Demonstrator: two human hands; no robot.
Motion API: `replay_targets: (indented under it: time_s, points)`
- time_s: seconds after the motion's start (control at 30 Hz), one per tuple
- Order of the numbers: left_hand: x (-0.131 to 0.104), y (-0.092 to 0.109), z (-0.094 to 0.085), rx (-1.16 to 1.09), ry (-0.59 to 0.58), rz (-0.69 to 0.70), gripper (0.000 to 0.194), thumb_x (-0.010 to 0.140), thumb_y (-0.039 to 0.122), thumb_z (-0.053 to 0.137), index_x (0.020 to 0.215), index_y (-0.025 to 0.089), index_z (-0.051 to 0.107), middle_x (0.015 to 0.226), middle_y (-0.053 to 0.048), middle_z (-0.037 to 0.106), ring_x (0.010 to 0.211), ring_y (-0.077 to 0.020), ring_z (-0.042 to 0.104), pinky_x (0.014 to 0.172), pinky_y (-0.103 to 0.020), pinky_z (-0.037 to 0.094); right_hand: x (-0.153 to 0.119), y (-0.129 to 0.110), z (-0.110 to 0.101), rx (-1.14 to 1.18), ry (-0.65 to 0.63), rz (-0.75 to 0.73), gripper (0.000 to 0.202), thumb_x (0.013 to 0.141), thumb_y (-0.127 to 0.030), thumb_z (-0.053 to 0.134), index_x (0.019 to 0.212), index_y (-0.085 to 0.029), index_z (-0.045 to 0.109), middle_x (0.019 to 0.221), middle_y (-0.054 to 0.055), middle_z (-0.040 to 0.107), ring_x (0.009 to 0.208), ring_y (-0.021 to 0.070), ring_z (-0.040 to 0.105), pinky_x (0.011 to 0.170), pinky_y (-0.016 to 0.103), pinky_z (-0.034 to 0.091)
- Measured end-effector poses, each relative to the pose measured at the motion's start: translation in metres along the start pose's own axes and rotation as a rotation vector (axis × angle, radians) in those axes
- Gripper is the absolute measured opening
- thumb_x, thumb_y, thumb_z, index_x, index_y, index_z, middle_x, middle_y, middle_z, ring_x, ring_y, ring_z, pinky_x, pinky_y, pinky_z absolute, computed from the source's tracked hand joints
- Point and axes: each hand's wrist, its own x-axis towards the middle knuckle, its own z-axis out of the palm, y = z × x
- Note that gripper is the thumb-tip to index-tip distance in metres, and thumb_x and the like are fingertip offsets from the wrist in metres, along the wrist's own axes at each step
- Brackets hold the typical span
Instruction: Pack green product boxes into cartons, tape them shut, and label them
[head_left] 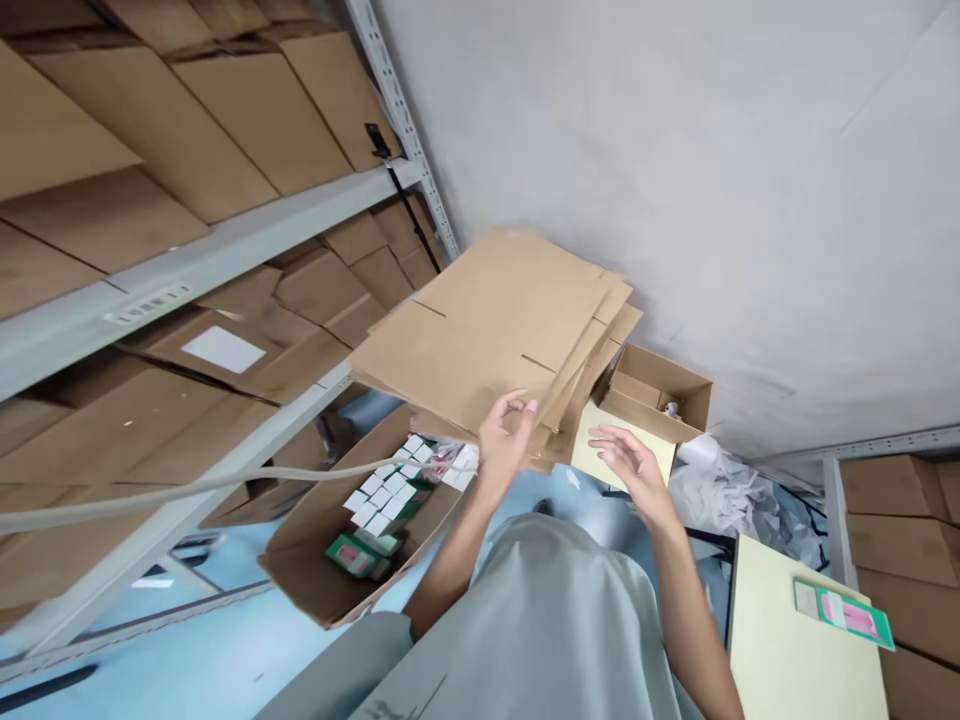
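Note:
A stack of flattened cardboard boxes (487,320) lies ahead of me, its sheets fanned out at the right edge. My left hand (506,430) is at the near edge of the stack, thumb and fingers apart; whether it touches the cardboard I cannot tell. Over a pale yellow tabletop (592,445), my right hand (630,465) is open with its fingers stretched out and nothing in it. Below and left of my left hand stands an open carton (300,560) holding several small white-and-green boxes (379,500).
Shelving (247,230) packed with cardboard boxes runs along the left. A pale cable (225,485) crosses over the carton. At the right are a small open box (660,390), crumpled white wrapping (720,495) and a table (795,650) bearing a green-and-pink package (847,613).

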Motion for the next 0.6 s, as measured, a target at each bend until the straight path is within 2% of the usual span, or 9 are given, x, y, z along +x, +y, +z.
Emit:
replay_targets:
  time_s: [0.07,0.13,0.2,0.27,0.3,0.4,0.5,0.6]
  points:
    - [0.009,-0.009,-0.021,0.117,-0.029,0.063,0.03,0.094,0.044,0.079,0.118,0.025,0.079,0.106,-0.007,0.076,0.113,-0.0287,0.072,0.116,-0.045,0.052,0.026,-0.003,0.023,-0.004,-0.007,-0.007,0.049,0.091,-0.058,0.088,0.132,-0.035,0.077,0.147,0.009,0.076,0.13,0.0318,0.076,0.12,0.055,0.056]
    - [0.012,-0.019,-0.036,0.231,-0.108,0.135,0.04,0.086,0.04,0.087,0.123,0.027,0.079,0.126,-0.011,0.077,0.132,-0.0366,0.067,0.127,-0.054,0.044,0.052,-0.001,0.042,0.008,0.015,-0.004,0.055,0.09,-0.06,0.087,0.136,-0.033,0.075,0.153,0.01,0.073,0.131,0.0324,0.075,0.12,0.055,0.057]
    - [0.01,-0.029,-0.044,0.331,-0.168,0.182,0.052,0.079,0.034,0.092,0.129,0.029,0.078,0.147,-0.014,0.072,0.151,-0.0438,0.055,0.137,-0.065,0.027,0.077,0.005,0.057,0.02,0.05,0.012,0.063,0.087,-0.063,0.088,0.139,-0.03,0.073,0.156,0.012,0.071,0.134,0.0339,0.073,0.119,0.055,0.058]
    - [0.007,-0.038,-0.047,0.4,-0.187,0.194,0.057,0.08,0.031,0.091,0.135,0.031,0.076,0.162,-0.013,0.064,0.162,-0.0468,0.044,0.139,-0.072,0.011,0.096,0.015,0.066,0.029,0.077,0.04,0.071,0.084,-0.064,0.09,0.142,-0.029,0.072,0.157,0.014,0.069,0.138,0.0353,0.071,0.118,0.056,0.059]
    - [0.005,-0.042,-0.048,0.419,-0.188,0.195,0.058,0.082,0.03,0.089,0.138,0.031,0.075,0.166,-0.013,0.062,0.165,-0.0469,0.041,0.139,-0.073,0.007,0.103,0.019,0.069,0.033,0.083,0.055,0.073,0.082,-0.064,0.091,0.142,-0.028,0.071,0.158,0.015,0.068,0.139,0.0357,0.07,0.118,0.056,0.059]
    - [0.004,-0.049,-0.053,0.417,-0.184,0.219,0.058,0.085,0.029,0.085,0.142,0.03,0.074,0.165,-0.015,0.062,0.164,-0.0469,0.043,0.139,-0.074,0.013,0.114,0.031,0.075,0.039,0.083,0.079,0.077,0.079,-0.064,0.093,0.143,-0.027,0.071,0.159,0.016,0.067,0.144,0.0362,0.067,0.117,0.055,0.06]
    - [0.007,-0.046,-0.061,0.366,-0.173,0.259,0.052,0.084,0.026,0.083,0.136,0.03,0.078,0.152,-0.014,0.073,0.154,-0.0452,0.058,0.138,-0.069,0.028,0.113,0.035,0.076,0.046,0.094,0.065,0.077,0.081,-0.064,0.091,0.144,-0.027,0.07,0.158,0.016,0.067,0.144,0.0358,0.067,0.116,0.054,0.06]
    - [0.013,-0.034,-0.074,0.295,-0.129,0.313,0.037,0.086,0.026,0.084,0.123,0.031,0.085,0.136,-0.01,0.082,0.137,-0.0397,0.073,0.133,-0.061,0.045,0.111,0.034,0.077,0.062,0.076,0.056,0.075,0.084,-0.065,0.089,0.146,-0.027,0.068,0.15,0.014,0.073,0.139,0.0342,0.07,0.116,0.054,0.061]
